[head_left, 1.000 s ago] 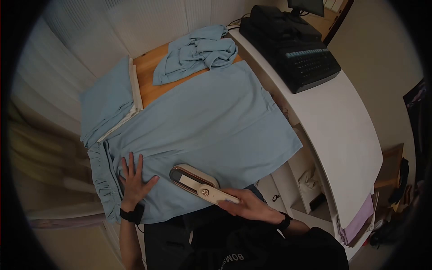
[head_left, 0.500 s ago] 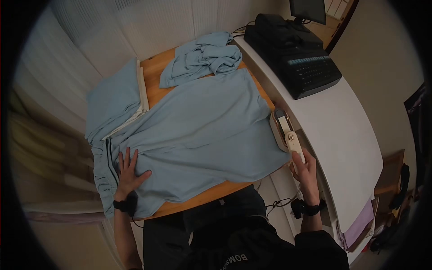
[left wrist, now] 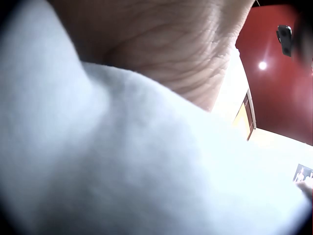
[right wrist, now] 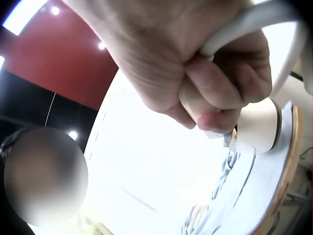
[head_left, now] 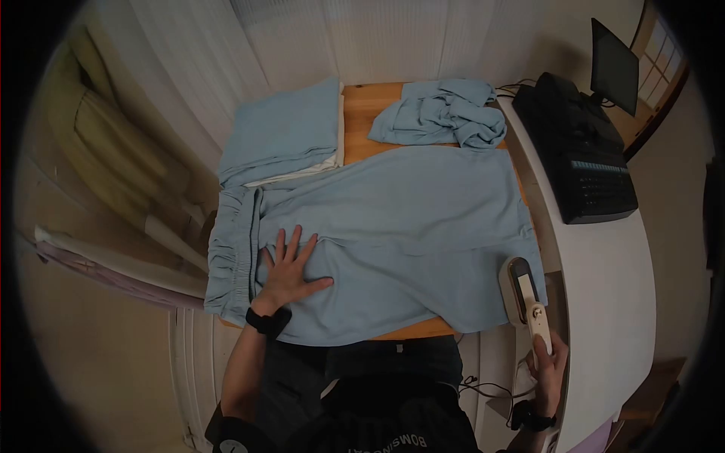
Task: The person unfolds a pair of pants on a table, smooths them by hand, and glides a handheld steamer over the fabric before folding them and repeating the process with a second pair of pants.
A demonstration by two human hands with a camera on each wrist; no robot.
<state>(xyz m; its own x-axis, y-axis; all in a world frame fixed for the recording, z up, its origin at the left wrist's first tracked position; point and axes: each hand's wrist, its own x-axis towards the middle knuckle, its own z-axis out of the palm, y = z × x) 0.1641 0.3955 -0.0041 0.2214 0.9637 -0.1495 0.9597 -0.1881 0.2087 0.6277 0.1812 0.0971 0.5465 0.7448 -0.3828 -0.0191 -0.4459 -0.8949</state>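
Head view: left hand (head_left: 291,272) flat, fingers spread, pinning shorts (head_left: 408,219) by the waistband; right hand (head_left: 547,362) grips iron (head_left: 521,291) off the cloth's right edge; looks mostly pressed, creases by left thumb left, crumpled piece (head_left: 442,113) beyond untouched.

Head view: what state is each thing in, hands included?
spread garment: laid flat on the table.
left hand: fingers spread, pressing the spread garment.
handheld iron: held by its handle at the table's right edge.
right hand: grips the handheld iron.
folded garment: folded, stacked.
crumpled garment: bunched up.
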